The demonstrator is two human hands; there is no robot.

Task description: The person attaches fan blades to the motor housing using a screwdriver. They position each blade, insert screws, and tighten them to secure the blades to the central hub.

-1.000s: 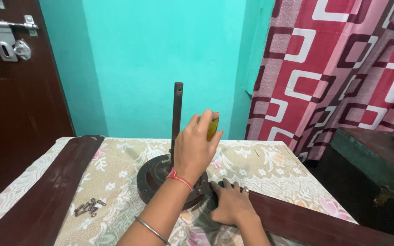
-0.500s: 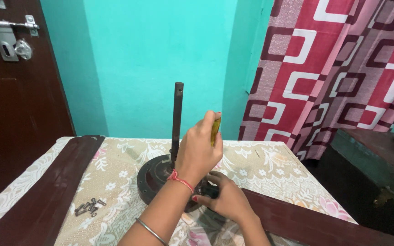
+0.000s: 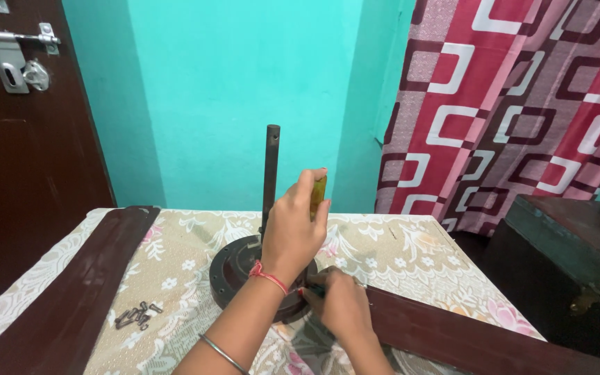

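Note:
A dark round fan motor (image 3: 234, 267) lies on a table covered with a floral cloth (image 3: 397, 253). A dark rod (image 3: 270, 173) stands upright from the motor's middle. My left hand (image 3: 289, 236), with a red thread and a bangle on the arm, grips the yellow handle of a screwdriver (image 3: 319, 194) held upright over the motor's right side. My right hand (image 3: 342, 309) is curled at the motor's near right rim, fingers pinched around the tool's lower end, which the hands hide.
Several small dark screws (image 3: 133, 317) lie on the cloth at the left. Long dark brown blades run along the table's left (image 3: 85, 278) and near right (image 3: 453, 337). A brown door (image 3: 15, 173) with a latch, a red patterned curtain (image 3: 522, 104) and a dark chest (image 3: 571, 243) surround the table.
My right hand, flat on the brown blade a second ago, has slid left and curled against the motor's rim. My left hand has risen slightly with the yellow handle.

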